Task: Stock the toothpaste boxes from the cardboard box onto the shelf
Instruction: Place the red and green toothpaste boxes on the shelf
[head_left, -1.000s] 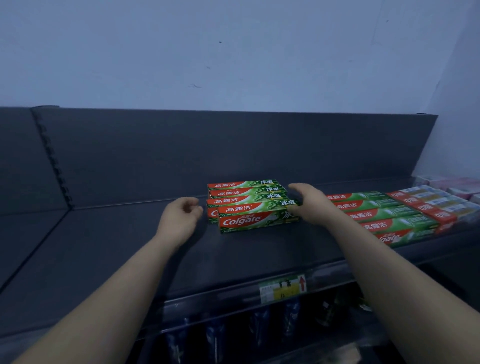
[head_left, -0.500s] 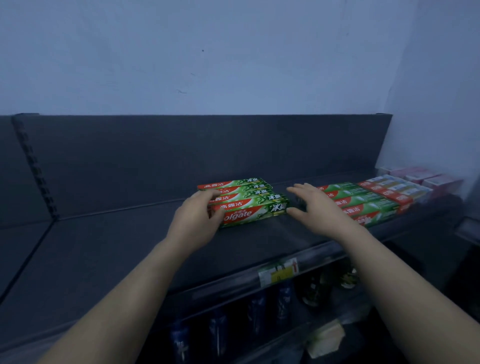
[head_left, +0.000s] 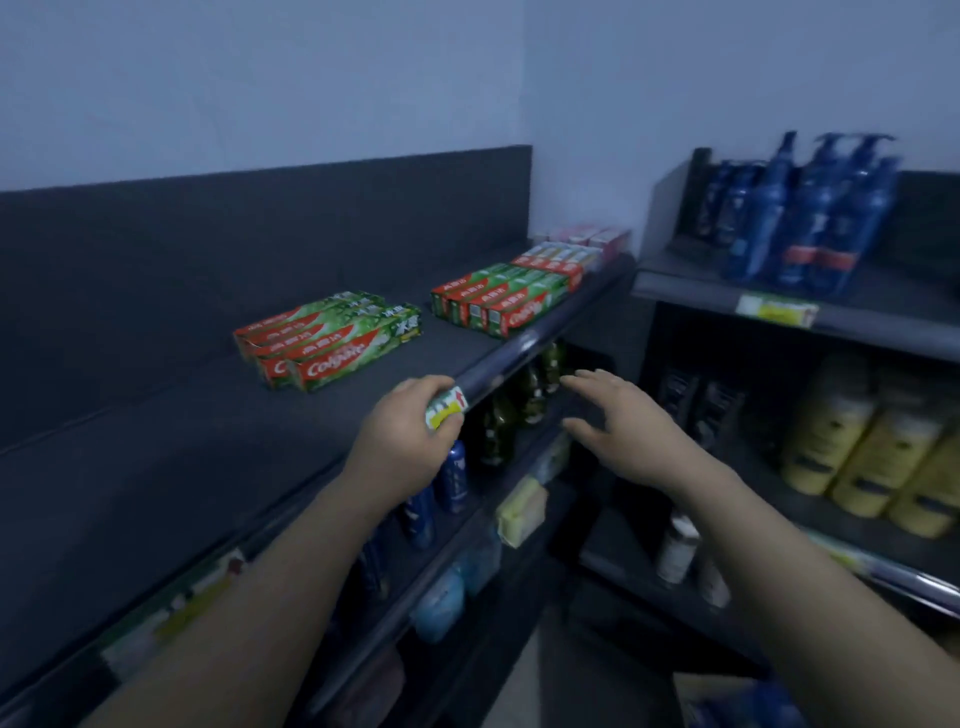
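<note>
Toothpaste boxes (head_left: 327, 340): a green-and-red stack lying flat on the dark shelf (head_left: 156, 441), centre-left of frame, a little back from the front rail. A second row (head_left: 498, 304) of similar boxes sits further right on the same shelf, apart from the stack.

Left hand (head_left: 405, 441) is at the shelf's front rail, fingers curled by the price tag (head_left: 445, 410). It holds no box; cannot tell whether it grips the rail or only touches it. Right hand (head_left: 628, 426) is at centre frame, off the shelf, fingers spread apart, empty.

The frame is blurred. A possible cardboard box (head_left: 717, 696) shows at bottom right, mostly cut off, so not sure.

Likely risks:
- The stack's boxes sit offset, so a knock from the left hand could slide one off the front.
- Curled fingers could pull the price tag loose.
- The right hand could brush and tip the bottles (head_left: 498, 426) on the lower shelf.
</note>
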